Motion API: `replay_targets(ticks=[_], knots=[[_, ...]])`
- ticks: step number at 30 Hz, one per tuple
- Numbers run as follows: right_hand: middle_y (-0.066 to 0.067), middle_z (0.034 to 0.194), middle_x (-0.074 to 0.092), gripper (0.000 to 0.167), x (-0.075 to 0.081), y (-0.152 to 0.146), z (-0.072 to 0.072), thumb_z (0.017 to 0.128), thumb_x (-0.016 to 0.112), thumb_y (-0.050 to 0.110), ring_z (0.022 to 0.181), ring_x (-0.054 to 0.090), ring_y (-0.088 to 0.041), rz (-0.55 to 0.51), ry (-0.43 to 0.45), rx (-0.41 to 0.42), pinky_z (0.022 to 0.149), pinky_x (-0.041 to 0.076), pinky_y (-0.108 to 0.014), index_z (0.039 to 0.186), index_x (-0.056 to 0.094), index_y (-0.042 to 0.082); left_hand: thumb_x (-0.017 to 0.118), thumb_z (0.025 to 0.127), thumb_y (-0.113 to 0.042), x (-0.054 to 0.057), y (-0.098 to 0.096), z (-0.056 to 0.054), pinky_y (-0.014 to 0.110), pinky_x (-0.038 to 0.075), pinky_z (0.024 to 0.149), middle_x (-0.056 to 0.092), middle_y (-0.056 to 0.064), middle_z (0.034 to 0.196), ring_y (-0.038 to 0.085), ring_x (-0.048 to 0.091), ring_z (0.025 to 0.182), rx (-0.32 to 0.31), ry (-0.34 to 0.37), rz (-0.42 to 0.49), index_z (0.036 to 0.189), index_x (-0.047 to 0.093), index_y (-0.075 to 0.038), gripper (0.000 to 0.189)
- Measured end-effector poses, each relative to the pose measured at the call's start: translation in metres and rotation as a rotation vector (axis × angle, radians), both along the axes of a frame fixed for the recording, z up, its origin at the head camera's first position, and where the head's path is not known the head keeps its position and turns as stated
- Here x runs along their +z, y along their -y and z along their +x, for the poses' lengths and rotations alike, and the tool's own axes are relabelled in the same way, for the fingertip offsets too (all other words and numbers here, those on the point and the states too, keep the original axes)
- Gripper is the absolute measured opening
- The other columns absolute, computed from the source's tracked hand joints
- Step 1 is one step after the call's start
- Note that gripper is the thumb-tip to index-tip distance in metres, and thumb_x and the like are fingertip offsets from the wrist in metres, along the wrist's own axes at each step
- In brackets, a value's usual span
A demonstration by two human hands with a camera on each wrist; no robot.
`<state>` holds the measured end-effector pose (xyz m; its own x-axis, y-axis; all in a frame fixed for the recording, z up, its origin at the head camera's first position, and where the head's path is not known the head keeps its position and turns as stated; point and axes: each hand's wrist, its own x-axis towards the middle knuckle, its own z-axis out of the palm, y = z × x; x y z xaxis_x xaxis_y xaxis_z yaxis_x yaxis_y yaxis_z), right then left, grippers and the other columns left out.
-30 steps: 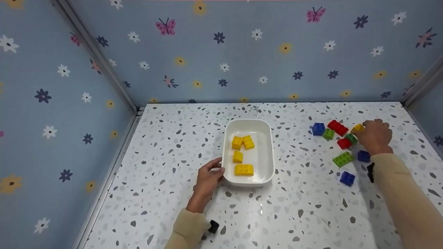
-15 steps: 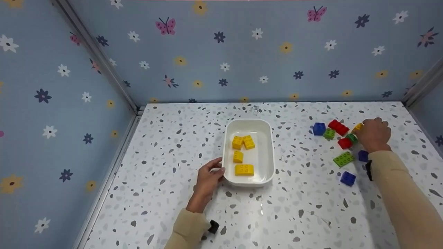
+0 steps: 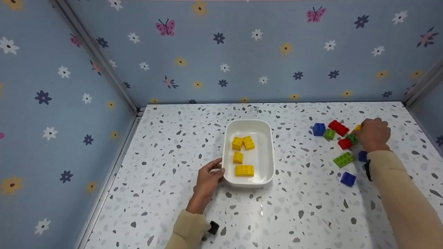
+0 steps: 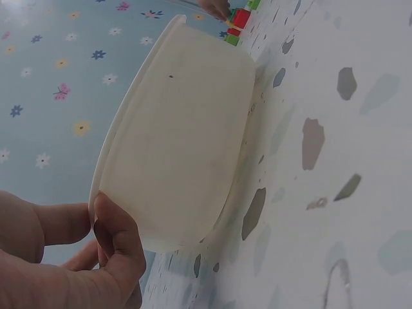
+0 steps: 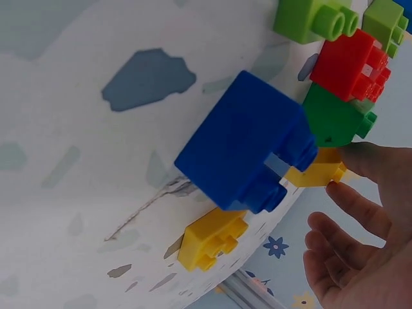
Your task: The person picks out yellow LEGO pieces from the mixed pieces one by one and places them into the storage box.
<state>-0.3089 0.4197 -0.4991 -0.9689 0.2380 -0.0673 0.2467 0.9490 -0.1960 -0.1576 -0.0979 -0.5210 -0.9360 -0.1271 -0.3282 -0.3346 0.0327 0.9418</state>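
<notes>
My left hand (image 3: 207, 180) pinches the left rim of a white plastic tray (image 3: 271, 152) between thumb and fingers; the left wrist view shows this hand (image 4: 96, 251) at the tray's near wall (image 4: 174, 129). Inside the tray lie several yellow toy bricks (image 3: 244, 170). My right hand (image 3: 373, 135) reaches to the loose bricks at the right. Its thumb and index finger pinch a yellow brick (image 5: 315, 170), beside a dark green brick (image 5: 331, 116). Nearer the wrist camera stand a blue brick (image 5: 241, 145) and another yellow brick (image 5: 212, 238), which the hand hides in the head view.
Around the right hand lie red bricks (image 3: 338, 128), a light green brick (image 3: 343, 159) and blue bricks (image 3: 348, 179). The speckled table (image 3: 166, 138) is bounded by patterned blue panels (image 3: 242, 52) at the back and sides.
Almost nothing moves. My right hand shifts very slightly at the yellow brick, and less of that brick shows in the head view. The left hand and the tray stay in place.
</notes>
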Motion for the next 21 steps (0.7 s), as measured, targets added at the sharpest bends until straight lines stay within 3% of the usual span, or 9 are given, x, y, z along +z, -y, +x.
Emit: replay_targets(ticks=[11,21], knots=[[-0.039,0.111,0.050,0.041,-0.003,-0.001,-0.001,0.099,0.064,0.015,0.109,0.046,-0.057,0.016,-0.008,0.005,0.099,0.044,-0.068,0.116,0.062,-0.022,0.064,0.104,-0.004,0.000,0.000,0.000,0.029,0.060,0.085,0.059,0.015,0.128,0.023,0.066,0.101,-0.003,0.001,-0.003,0.148,0.060,-0.004,0.044],[-0.042,0.120,0.047,0.044,0.014,0.012,-0.001,0.101,0.068,0.016,0.115,0.043,-0.058,0.009,-0.086,0.021,0.102,0.042,-0.069,0.124,0.059,-0.021,0.064,0.104,-0.005,0.001,-0.001,0.000,0.028,0.060,0.085,0.060,0.014,0.129,0.020,0.065,0.099,0.003,0.010,-0.001,0.147,0.061,-0.005,0.044]])
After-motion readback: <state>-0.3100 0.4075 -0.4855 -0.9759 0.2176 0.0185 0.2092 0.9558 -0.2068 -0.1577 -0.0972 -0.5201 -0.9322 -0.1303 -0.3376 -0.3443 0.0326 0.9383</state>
